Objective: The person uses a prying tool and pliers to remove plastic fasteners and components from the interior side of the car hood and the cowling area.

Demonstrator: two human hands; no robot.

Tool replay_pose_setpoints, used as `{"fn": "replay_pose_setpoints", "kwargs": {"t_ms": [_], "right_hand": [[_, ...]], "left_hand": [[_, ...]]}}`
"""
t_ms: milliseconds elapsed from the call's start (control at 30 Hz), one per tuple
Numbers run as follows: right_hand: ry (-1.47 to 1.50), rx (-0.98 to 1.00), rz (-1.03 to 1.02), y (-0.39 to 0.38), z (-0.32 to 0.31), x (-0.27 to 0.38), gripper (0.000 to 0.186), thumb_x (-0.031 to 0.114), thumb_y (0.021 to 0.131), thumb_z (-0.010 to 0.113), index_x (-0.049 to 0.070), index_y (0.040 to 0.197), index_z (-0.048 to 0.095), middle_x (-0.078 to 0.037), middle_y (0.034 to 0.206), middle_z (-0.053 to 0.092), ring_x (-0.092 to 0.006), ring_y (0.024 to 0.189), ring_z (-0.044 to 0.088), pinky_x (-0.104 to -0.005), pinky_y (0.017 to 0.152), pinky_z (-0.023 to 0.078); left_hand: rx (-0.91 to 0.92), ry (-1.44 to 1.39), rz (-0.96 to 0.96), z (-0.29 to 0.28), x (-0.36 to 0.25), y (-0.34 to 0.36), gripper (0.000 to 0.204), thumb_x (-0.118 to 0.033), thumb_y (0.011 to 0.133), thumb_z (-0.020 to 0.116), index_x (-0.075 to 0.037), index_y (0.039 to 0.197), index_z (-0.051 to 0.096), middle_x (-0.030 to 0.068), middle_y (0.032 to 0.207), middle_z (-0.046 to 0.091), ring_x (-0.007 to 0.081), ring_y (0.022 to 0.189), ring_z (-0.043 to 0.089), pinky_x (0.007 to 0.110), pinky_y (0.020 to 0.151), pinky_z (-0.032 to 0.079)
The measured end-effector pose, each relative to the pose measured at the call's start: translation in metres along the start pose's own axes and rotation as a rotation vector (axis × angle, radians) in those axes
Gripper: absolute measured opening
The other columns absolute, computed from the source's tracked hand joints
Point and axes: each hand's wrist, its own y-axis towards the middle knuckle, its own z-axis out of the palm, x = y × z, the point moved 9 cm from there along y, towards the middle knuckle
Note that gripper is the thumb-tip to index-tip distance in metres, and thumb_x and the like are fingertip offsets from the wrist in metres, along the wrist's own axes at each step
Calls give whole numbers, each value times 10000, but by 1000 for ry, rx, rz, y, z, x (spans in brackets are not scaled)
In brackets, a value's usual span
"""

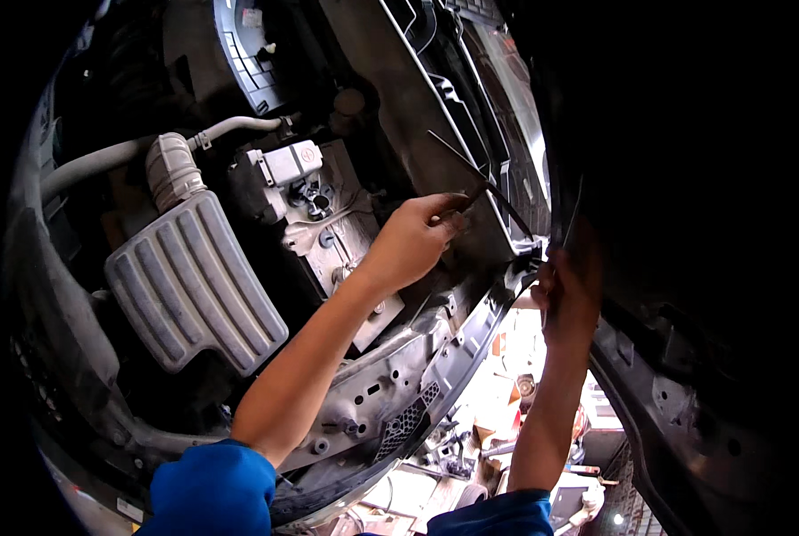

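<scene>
My left hand [420, 234] reaches over the engine bay, its thumb and fingers pinched together at a thin dark strip [508, 207]. One pointed end of the strip rises up and left past my fingertips; the other runs down to the right toward the body edge. My right hand [571, 290], mostly in shadow, is raised at the right with its fingers curled. A narrow dark blade-like piece [578, 210] stands up just above it. What my right fingers close on is too dark to make out. Below my left hand sits the battery [341, 246], with its terminal and cable showing.
A ribbed grey air-filter box [194, 281] with a corrugated hose [174, 170] lies left of my left forearm. The front metal crossmember [363, 402] curves beneath my arms. A dark raised panel [685, 375] fills the right side. Cluttered workshop items [471, 447] show through the gap below.
</scene>
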Motion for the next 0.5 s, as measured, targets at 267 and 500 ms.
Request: {"fn": "replay_pose_setpoints", "kwargs": {"t_ms": [267, 500], "right_hand": [[-50, -165, -45, 32, 27, 6, 598, 39, 881, 523, 91, 1450, 346, -18, 719, 462, -79, 568, 433, -223, 442, 325], [-49, -339, -132, 31, 47, -7, 564, -2, 885, 496, 142, 1421, 399, -11, 746, 461, -95, 573, 420, -251, 462, 330]], "left_hand": [[-28, -28, -33, -37, -4, 2, 349, -149, 973, 538, 6, 1286, 542, -31, 646, 471, 33, 532, 393, 205, 454, 319], [8, -127, -62, -58, -17, -13, 378, -180, 980, 521, 3, 1311, 518, -43, 617, 434, 29, 484, 369, 203, 407, 284]]}}
